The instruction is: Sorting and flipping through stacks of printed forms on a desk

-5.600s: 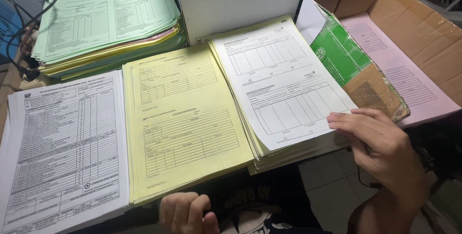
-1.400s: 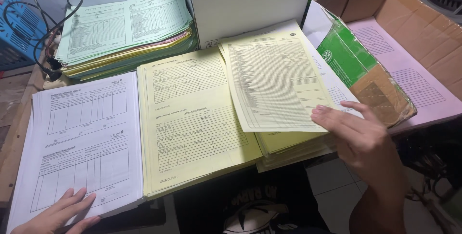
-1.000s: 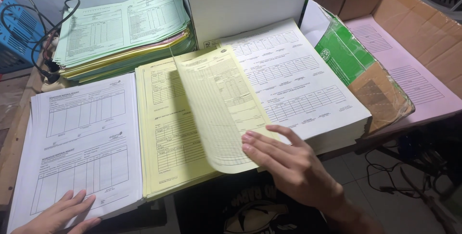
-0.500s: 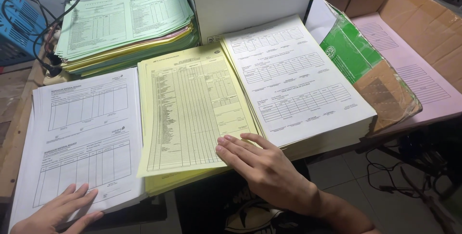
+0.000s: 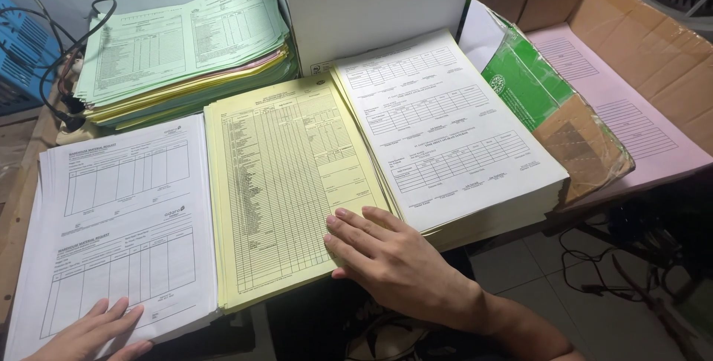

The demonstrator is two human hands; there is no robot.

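Three paper stacks lie side by side in front of me. My right hand rests flat, fingers spread, on the lower right corner of the top yellow form of the middle yellow stack. My left hand lies palm down on the bottom edge of the white form stack at the left. To the right sits a thick white stack of table forms, touching the yellow one. Neither hand grips a sheet.
A pile of green, yellow and pink forms sits at the back left beside black cables. A white box stands behind the stacks. At the right, an open cardboard box holds pink sheets and a green packet.
My right hand carried a yellow sheet from the right stack over to the middle yellow stack and laid it flat; it now presses on that sheet. My left hand stayed on the white stack.
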